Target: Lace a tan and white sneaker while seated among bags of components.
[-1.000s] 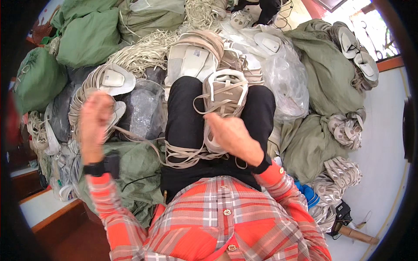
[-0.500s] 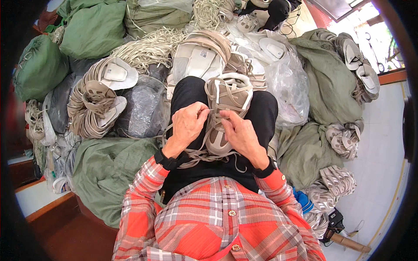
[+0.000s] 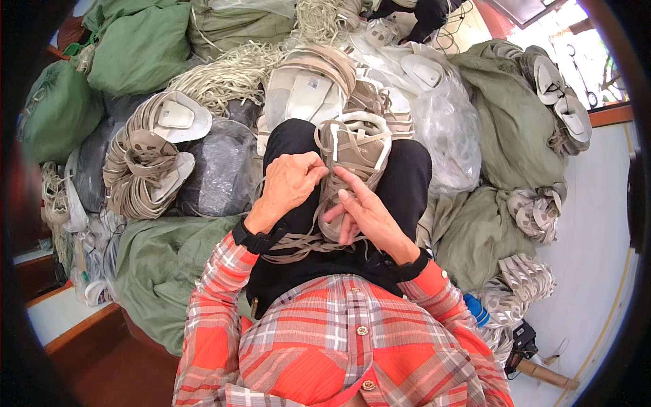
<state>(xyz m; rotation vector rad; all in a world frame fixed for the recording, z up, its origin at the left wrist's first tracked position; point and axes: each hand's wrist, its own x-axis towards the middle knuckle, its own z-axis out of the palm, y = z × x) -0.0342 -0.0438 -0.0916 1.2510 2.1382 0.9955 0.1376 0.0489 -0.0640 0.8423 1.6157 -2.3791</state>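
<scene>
Between my knees rests a brown-and-white shoe upper [image 3: 366,150], toe toward me, with flat beige laces threaded across its front. At its left edge my left hand [image 3: 290,182] is closed in a pinch on a shoelace, the tip mostly hidden by the fingers. My right hand [image 3: 371,216] lies over the lower lacing and toe. Its index finger stretches toward the left fingertips and the other fingers are spread apart. Loose beige laces [image 3: 293,249] trail over my dark trousers below the toe.
Stacked shoe uppers [image 3: 313,85] lie just beyond my knees, and another bundle [image 3: 146,159] sits at left. A heap of loose laces [image 3: 227,71] is at the back. Green cloth sacks [image 3: 139,51] and clear plastic bags [image 3: 444,139] crowd around. More uppers [image 3: 519,292] lie at right.
My right hand has opened from a bent-finger grip near the lacing, its fingers now spread over the toe. The left hand stays pinched and has shifted slightly up and left.
</scene>
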